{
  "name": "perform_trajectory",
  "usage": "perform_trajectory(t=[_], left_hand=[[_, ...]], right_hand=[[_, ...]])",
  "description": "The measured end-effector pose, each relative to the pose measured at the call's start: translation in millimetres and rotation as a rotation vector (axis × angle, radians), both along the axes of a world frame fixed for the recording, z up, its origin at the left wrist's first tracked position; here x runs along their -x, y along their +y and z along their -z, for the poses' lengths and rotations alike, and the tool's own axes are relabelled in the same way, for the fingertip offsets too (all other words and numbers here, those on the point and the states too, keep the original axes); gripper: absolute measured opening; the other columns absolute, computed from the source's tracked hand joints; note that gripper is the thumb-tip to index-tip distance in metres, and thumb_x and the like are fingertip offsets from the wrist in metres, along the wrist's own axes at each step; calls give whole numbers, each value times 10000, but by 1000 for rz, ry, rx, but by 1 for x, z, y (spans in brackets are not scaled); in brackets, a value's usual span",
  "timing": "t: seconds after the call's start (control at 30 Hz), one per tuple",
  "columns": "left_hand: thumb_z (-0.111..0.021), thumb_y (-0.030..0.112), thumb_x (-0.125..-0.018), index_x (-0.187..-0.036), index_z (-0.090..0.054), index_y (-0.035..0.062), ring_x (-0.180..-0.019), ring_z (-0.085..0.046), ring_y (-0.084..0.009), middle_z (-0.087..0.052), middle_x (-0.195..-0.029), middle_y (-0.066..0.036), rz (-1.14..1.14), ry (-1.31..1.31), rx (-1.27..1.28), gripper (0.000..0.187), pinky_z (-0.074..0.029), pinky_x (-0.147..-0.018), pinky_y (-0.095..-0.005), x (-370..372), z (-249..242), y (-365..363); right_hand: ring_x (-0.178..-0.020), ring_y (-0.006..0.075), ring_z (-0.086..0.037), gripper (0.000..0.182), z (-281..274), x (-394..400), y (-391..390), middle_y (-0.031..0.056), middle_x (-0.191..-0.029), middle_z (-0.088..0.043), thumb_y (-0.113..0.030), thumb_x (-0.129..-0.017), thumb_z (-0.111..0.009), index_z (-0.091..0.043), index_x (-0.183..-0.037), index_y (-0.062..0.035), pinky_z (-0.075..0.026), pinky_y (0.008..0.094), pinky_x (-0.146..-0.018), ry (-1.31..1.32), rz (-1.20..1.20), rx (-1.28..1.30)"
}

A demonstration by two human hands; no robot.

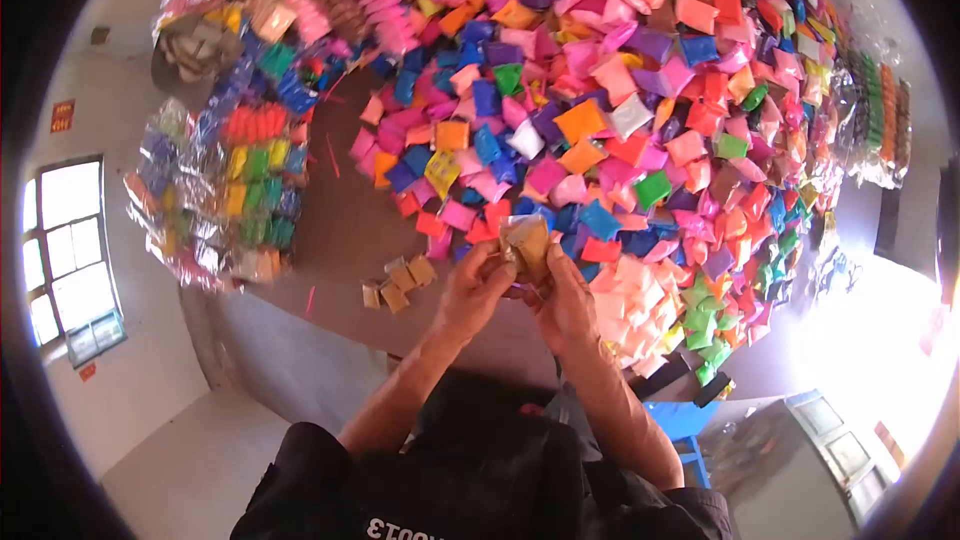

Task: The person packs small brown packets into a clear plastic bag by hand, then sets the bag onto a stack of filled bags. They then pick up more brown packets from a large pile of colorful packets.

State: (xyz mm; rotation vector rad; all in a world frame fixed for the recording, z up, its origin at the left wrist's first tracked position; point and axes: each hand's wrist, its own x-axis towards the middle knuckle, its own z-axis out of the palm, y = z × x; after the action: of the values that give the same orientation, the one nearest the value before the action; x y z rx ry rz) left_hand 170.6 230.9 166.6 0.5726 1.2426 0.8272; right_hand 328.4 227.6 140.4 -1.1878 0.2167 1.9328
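Between my two hands, close over the table's near edge, are small tan packets [527, 242] in clear wrapping. My left hand [477, 285] has its thumb and fingers closed on their left side. From the right, my right hand [566, 302] pinches the same packets, thumb along their edge. Several more tan packets [398, 283] lie on the brown table [345, 215] to the left of my left hand. Just beyond my fingertips begins a big heap of colourful packets [580, 125]. A pile of peach packets [635, 305] sits right beside my right hand.
At the left, clear bags [255, 175] hold rows of coloured packets. Green packets [705, 325] lie at the right near edge. Thin pink strips [332, 155] are on the table. A blue stool [685, 430] stands below, and more bagged packets [880, 110] lie far right.
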Motion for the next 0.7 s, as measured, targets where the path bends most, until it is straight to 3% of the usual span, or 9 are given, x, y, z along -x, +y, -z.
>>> perform_trajectory(t=[0.3,0.5,0.6,0.7], left_hand=[[-720,76,-991,-1299,-610,-18,-1004,-693,-168,-690,-1150,-88,-49,18,28,340,-603,-866,-325,43,11,-77],[-759,151,-981,-1293,-624,0,-939,-668,-122,-701,-1085,-63,7,86,55,372,-579,-792,-296,68,19,-114],[-764,221,-989,-1300,-636,21,-929,-670,-115,-702,-1109,-47,-6,120,212,391,-579,-785,-299,88,23,-124],[-776,213,-962,-1239,-684,20,-805,-647,-74,-728,-999,-14,-180,43,254,350,-531,-677,-250,111,40,-142]], right_hand=[[-966,113,-651,420,-16,45,-55,-47,-1106,-718,-494,-972,-760,-719,-1258,-188,-504,306,-752,-150,-165,59],[-948,108,-663,389,-8,72,-90,-33,-1099,-728,-462,-983,-754,-721,-1240,-171,-501,301,-734,-305,-263,99],[-957,109,-669,367,-2,87,-110,-25,-1102,-730,-439,-1001,-734,-727,-1233,-156,-503,294,-722,-354,-379,93],[-1013,143,-670,374,3,109,-126,7,-1134,-721,-412,-1025,-696,-707,-1275,-135,-526,327,-776,-416,-528,24]])
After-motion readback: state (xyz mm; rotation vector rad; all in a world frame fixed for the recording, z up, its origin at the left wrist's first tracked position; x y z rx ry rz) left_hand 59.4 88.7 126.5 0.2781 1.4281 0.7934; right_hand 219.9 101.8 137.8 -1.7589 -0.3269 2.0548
